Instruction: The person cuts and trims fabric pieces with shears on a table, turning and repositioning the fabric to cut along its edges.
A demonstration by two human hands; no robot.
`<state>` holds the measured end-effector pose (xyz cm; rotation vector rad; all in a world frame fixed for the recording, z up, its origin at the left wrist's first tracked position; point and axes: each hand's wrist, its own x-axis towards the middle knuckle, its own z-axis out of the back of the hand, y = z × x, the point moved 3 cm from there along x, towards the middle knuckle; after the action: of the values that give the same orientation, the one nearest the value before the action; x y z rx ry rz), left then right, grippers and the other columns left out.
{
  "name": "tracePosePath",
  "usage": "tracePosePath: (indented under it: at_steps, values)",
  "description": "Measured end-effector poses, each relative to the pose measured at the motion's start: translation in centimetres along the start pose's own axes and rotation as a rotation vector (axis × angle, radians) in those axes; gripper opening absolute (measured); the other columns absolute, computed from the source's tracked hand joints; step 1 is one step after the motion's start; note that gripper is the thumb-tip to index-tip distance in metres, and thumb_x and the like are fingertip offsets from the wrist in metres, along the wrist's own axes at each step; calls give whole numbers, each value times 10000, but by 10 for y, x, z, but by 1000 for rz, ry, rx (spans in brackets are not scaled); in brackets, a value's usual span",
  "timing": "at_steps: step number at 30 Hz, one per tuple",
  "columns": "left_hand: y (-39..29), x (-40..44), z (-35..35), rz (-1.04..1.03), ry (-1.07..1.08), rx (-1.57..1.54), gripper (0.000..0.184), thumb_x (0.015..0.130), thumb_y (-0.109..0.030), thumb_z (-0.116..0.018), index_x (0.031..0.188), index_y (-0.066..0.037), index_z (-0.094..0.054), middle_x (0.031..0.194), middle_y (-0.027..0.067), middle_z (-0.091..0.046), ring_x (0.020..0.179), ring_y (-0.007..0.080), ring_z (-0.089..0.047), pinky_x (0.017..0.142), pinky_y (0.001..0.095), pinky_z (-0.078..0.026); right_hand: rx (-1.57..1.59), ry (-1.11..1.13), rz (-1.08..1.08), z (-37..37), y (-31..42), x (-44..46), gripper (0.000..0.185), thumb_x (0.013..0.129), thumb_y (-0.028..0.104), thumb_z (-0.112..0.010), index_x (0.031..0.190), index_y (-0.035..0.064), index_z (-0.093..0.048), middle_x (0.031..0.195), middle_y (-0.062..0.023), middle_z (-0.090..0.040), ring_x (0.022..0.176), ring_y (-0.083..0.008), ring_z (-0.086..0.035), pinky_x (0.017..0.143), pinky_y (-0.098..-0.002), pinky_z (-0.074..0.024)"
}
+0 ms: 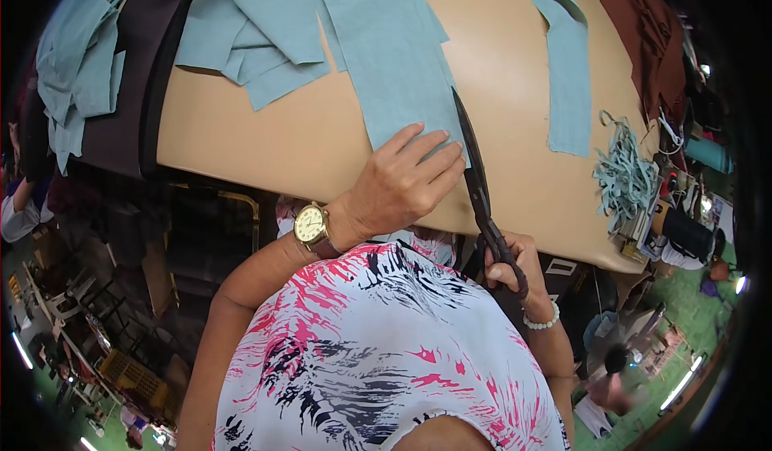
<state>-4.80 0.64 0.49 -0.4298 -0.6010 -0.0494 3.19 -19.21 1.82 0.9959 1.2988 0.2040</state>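
Note:
A long piece of light blue fabric [394,57] lies flat across the tan table, its near end towards me. My left hand [414,173] rests palm down on that end, fingers stretched out and slightly apart, with a watch on the wrist. In my right hand [515,266] are the handles of large dark scissors [476,169]. The scissors point away from me along the fabric's right edge, and their blades look nearly closed. Whether cloth is between the blades I cannot tell.
More light blue pieces [257,28] lie at the back left, beside a dark cloth strip [133,89]. One narrow blue strip [569,89] stretches down the right side. A bundle of thin blue scraps [625,173] hangs at the right edge, near brown fabric [647,41]. The table's front edge [265,181] is close to my body.

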Motion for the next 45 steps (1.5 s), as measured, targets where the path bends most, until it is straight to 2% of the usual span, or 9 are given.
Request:
tracePosePath:
  at_steps: [17,23,26,38,41,45]
  values:
    - [-1,-2,-3,-4,-1,-13,207,682,-94,-592,876,-29,-622,965,73,-625,915,227,-592,797,387,-477,-50,-38,-23,1,-8,-3,307,662,204,-767,644,41,-508,518,21,-479,432,-52,-469,390,-184,-353]
    - [-1,-3,-4,-5,0,-19,214,678,-90,-590,880,-28,-624,962,73,-626,904,227,-595,794,385,-479,-73,-99,-72,0,-12,-4,315,639,200,-782,649,36,-513,519,24,-476,434,-47,-473,390,-180,-359]
    - [-1,-4,-3,-10,-5,-22,213,679,-93,-588,879,-29,-624,963,73,-626,901,227,-595,793,385,-478,-4,1,-5,4,-14,-4,316,623,205,-786,660,31,-525,538,17,-485,448,-52,-474,404,-182,-365]
    - [-11,-5,4,-32,-30,-106,231,673,-99,-588,888,-22,-620,951,75,-621,879,216,-601,787,371,-475,-11,-3,59,-8,9,10,320,638,237,-752,698,11,-534,587,0,-503,480,-59,-483,430,-185,-383]
    - [-10,-5,6,-31,-20,-123,240,668,-97,-587,894,-22,-621,951,77,-621,881,217,-600,786,370,-474,-65,-56,106,-11,8,13,525,604,478,-743,634,8,-510,487,-32,-492,398,-108,-491,383,-202,-363]
    - [-11,-7,6,-30,-19,-139,241,667,-94,-585,893,-19,-622,955,77,-620,882,218,-600,783,368,-474,-68,-77,85,-13,7,11,511,607,463,-743,628,9,-510,490,-27,-493,398,-101,-488,382,-201,-361]
